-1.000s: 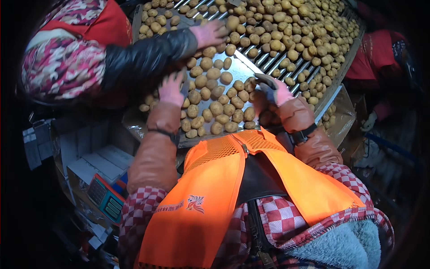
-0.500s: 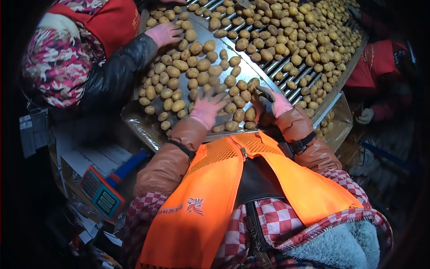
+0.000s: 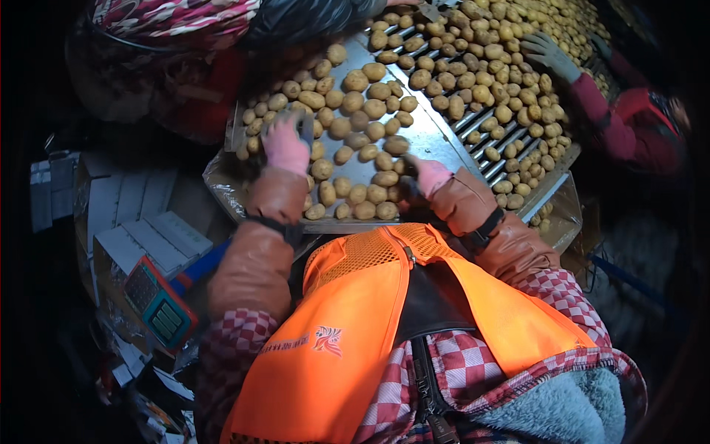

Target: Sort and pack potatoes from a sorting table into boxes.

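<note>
Potatoes [image 3: 355, 120] lie loose over a metal sorting tray [image 3: 361, 55] in front of me. My left hand [image 3: 285, 146], in a pink glove with a dark palm, is among the potatoes at the tray's left side. Its fingers are stretched out and slightly blurred, and I make out no potato in its grip. At the right of the loose potatoes is my right hand [image 3: 430, 177], gloved the same way. Its fingers point left, open against the nearest potatoes; the dark palm side is partly in shadow.
Metal rollers [image 3: 473, 127] carry a dense heap of potatoes beyond the tray. A co-worker's gloved hand [image 3: 551, 57] reaches over them from the right. Another person in a camouflage-patterned top [image 3: 177, 22] leans in at the far left. White boxes [image 3: 151, 240] and a scale display [image 3: 164, 314] stand lower left.
My left hand has moved left from the middle of the potatoes to their left side. My right hand has shifted slightly left and down. The left co-worker has leaned in farther.
</note>
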`<state>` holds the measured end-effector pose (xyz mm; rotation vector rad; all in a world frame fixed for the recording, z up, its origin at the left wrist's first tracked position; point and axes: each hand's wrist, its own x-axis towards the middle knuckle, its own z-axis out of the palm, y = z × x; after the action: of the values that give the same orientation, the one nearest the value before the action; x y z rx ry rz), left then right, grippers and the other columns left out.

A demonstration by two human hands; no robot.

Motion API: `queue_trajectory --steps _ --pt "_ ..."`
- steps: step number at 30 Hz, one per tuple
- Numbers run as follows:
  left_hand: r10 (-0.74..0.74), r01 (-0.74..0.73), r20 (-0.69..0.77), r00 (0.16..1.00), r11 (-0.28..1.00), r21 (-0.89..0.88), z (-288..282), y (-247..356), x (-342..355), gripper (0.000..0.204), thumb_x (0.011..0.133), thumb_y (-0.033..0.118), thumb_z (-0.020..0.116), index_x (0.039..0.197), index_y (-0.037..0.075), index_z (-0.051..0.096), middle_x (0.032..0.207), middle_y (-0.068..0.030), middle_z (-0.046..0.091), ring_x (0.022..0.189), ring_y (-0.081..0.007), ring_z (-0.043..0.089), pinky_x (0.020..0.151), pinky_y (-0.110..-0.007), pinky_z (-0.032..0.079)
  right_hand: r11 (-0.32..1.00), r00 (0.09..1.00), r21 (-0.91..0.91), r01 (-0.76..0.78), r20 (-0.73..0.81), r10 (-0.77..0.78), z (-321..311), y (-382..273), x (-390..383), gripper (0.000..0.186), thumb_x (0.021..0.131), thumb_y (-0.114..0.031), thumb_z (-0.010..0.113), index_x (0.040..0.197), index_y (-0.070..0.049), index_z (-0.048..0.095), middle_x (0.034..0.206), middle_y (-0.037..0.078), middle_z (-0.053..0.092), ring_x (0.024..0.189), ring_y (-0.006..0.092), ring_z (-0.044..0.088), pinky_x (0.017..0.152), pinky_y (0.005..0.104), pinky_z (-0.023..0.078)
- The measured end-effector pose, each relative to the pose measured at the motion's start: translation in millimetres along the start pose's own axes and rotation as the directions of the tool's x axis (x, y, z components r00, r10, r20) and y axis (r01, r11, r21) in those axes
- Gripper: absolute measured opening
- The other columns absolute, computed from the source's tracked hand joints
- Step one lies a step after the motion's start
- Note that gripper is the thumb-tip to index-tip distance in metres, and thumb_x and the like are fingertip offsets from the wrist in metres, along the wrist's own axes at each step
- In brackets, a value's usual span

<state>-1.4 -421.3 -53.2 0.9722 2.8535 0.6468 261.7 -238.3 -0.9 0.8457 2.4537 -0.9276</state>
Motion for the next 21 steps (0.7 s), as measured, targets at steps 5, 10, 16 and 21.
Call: queue_trajectory --steps 5,10,16,21 --pt "0.007 -0.014 0.14 0.99 0.998 0.054 25.6 53.9 87.1 0.063 0.089 0.058 0.054 0.143 0.027 0.048 0.148 -0.0107 0.043 0.141 -0.0318 0.034 0.11 -0.06 0.027 0.95 0.975 0.268 0.16 0.11 -0.195 1.5 3.7 -9.5 0.045 0.086 -0.024 0.071 0.129 -0.015 0.061 0.092 0.013 0.071 0.082 0.0224 0.067 0.076 0.0352 0.053" --pt "0.255 -0.273 0.216 0.943 0.961 0.055 50.4 95.1 6.3 0.067 0.088 0.059 0.057 0.146 0.027 0.043 0.156 -0.0127 0.034 0.146 -0.0372 0.025 0.111 -0.065 0.026 0.881 0.999 0.472 -0.02 0.041 0.001 -6.7 29.9 -13.8 0.04 0.093 -0.022 0.063 0.131 -0.011 0.059 0.108 0.016 0.071 0.099 0.0259 0.068 0.087 0.0349 0.052" --pt "0.487 -0.495 0.386 0.783 0.864 -0.086 2.4 43.1 -84.0 0.051 0.087 0.04 0.062 0.136 0.026 0.056 0.145 -0.0108 0.045 0.138 -0.0337 0.037 0.113 -0.052 0.029 0.827 0.97 0.515 0.225 -0.196 -0.142 -20.6 45.8 7.7 0.034 0.093 -0.01 0.067 0.126 -0.004 0.062 0.118 0.011 0.068 0.104 0.0153 0.063 0.093 0.0294 0.048" --pt "0.413 -0.429 0.283 0.866 0.903 -0.005 -11.3 3.5 -108.1 0.047 0.079 0.024 0.068 0.126 0.025 0.063 0.139 -0.0087 0.051 0.134 -0.0325 0.042 0.115 -0.05 0.026 0.923 0.885 0.172 0.344 -0.388 -0.257 -37.7 27.0 48.8 0.033 0.093 -0.018 0.066 0.125 -0.016 0.065 0.109 0.015 0.071 0.098 0.0263 0.069 0.086 0.0333 0.052"
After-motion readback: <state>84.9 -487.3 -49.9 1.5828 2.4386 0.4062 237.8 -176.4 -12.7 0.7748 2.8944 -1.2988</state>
